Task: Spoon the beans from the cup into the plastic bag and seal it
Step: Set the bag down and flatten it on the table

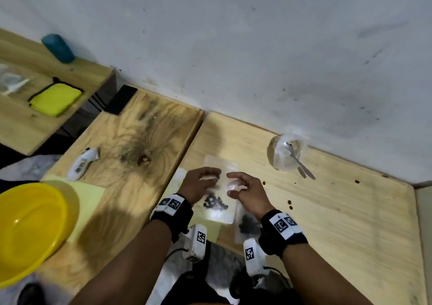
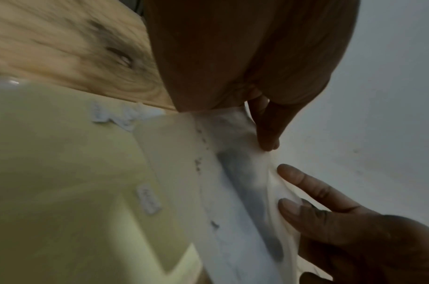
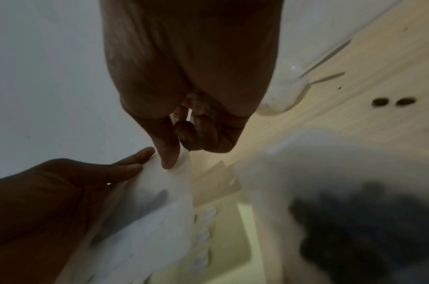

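A clear plastic bag (image 1: 221, 211) with dark beans (image 1: 215, 203) at its bottom is held upright over the wooden table (image 1: 339, 223). My left hand (image 1: 210, 178) pinches its top edge from the left, and my right hand (image 1: 233, 185) pinches it from the right. In the left wrist view my thumb (image 2: 266, 138) presses on the bag's rim (image 2: 232, 173). The right wrist view has thumb and finger (image 3: 169, 157) pinching the rim (image 3: 159, 192). The clear cup (image 1: 287, 152) stands at the back right with the spoon (image 1: 298, 161) in it.
A second bag of beans (image 1: 247, 225) lies under my right wrist. Loose beans (image 1: 289, 203) dot the table. At the left are a yellow bowl (image 1: 28, 230), yellow paper (image 1: 86, 202), a white device (image 1: 81, 164) and a black phone (image 1: 121, 99). A wall rises behind.
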`<state>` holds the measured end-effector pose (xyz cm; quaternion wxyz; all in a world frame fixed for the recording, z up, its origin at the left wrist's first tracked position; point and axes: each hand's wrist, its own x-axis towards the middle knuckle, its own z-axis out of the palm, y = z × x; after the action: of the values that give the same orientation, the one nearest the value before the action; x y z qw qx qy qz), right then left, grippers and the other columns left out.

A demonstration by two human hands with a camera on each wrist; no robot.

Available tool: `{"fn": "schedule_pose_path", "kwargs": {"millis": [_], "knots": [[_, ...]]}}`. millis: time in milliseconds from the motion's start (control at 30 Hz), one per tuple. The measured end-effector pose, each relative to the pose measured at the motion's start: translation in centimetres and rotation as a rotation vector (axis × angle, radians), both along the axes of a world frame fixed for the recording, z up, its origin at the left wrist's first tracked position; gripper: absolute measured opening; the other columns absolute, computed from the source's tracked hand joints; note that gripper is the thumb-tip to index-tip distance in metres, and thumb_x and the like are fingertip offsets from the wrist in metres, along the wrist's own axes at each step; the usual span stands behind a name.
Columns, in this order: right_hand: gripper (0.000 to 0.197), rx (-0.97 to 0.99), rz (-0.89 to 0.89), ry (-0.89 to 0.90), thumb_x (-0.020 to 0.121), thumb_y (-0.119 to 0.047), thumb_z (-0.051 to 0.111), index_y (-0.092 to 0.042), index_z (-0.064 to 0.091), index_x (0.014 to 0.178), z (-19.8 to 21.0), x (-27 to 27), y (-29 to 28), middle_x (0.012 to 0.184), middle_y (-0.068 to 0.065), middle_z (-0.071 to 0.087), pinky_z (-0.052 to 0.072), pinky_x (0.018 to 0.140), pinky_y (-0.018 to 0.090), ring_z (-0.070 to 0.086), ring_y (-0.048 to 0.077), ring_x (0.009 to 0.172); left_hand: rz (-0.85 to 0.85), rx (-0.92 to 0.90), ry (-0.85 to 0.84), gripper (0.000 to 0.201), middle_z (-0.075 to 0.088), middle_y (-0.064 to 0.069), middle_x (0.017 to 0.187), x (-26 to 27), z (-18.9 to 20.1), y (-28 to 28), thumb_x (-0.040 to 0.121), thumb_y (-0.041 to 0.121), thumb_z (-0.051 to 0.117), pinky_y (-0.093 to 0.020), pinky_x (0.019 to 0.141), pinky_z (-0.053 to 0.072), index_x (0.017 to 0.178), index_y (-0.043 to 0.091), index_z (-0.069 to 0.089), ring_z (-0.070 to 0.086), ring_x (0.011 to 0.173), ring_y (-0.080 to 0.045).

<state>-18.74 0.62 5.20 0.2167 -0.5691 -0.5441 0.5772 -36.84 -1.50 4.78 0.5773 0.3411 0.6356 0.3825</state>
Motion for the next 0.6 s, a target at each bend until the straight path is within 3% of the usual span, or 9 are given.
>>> {"fn": "schedule_pose_path", "kwargs": {"millis": [100,233,367,467,600], "knots": [[0.047,-0.014,0.063,-0.009,0.074,0.007,0.077,-0.019,0.071,0.113,-1.6,-2.9,-0.4,0.085,-0.007,0.064,0.051,0.085,0.028,0.061,0.009,0.087,0.048,-0.059,-0.037,0.027,0.071,-0.006,0.102,-2.8,-1.2,-1.2,0.086,-0.003,0.063,-0.031,0.068,0.053,0.103,0.016,0.072,0.071,0.087,-0.030],[0.045,-0.050,0.009,-0.010,0.078,0.008,0.069,-0.023,0.067,0.111,-3.3,-5.4,-0.5,0.089,-0.003,0.062,0.051,0.076,0.027,0.061,0.011,0.088,0.121,-0.082,-0.042,0.026,0.069,-0.007,0.099,-6.2,-1.9,-1.7,0.086,-0.007,0.061,-0.030,0.062,0.056,0.106,0.008,0.069,0.069,0.076,-0.024],[0.035,-0.008,-0.052,-0.155,0.082,-0.001,0.066,-0.028,0.066,0.104,-5.2,-6.3,-0.9,0.088,-0.008,0.064,0.047,0.077,0.014,0.061,0.009,0.088,0.237,-0.095,-0.044,0.026,0.068,-0.009,0.094,-9.4,-2.5,-1.2,0.085,-0.011,0.061,-0.026,0.056,0.054,0.106,0.003,0.067,0.067,0.068,-0.021],[0.030,0.025,0.002,-0.295,0.084,-0.018,0.069,-0.027,0.069,0.113,-6.6,-7.1,-1.4,0.094,-0.008,0.066,0.049,0.091,0.025,0.062,0.010,0.092,0.292,-0.090,-0.050,0.029,0.067,-0.010,0.093,-11.5,-3.2,-0.6,0.081,-0.013,0.063,-0.025,0.056,0.054,0.107,0.001,0.067,0.067,0.064,-0.014],[0.038,0.087,0.057,-0.417,0.087,-0.032,0.067,-0.030,0.065,0.124,-7.2,-8.6,-1.2,0.106,-0.009,0.064,0.050,0.090,0.029,0.063,0.014,0.102,0.336,-0.067,-0.094,0.030,0.064,-0.011,0.095,-13.0,-3.7,0.3,0.082,-0.014,0.060,-0.022,0.059,0.055,0.109,-0.002,0.063,0.063,0.075,-0.024]]}}
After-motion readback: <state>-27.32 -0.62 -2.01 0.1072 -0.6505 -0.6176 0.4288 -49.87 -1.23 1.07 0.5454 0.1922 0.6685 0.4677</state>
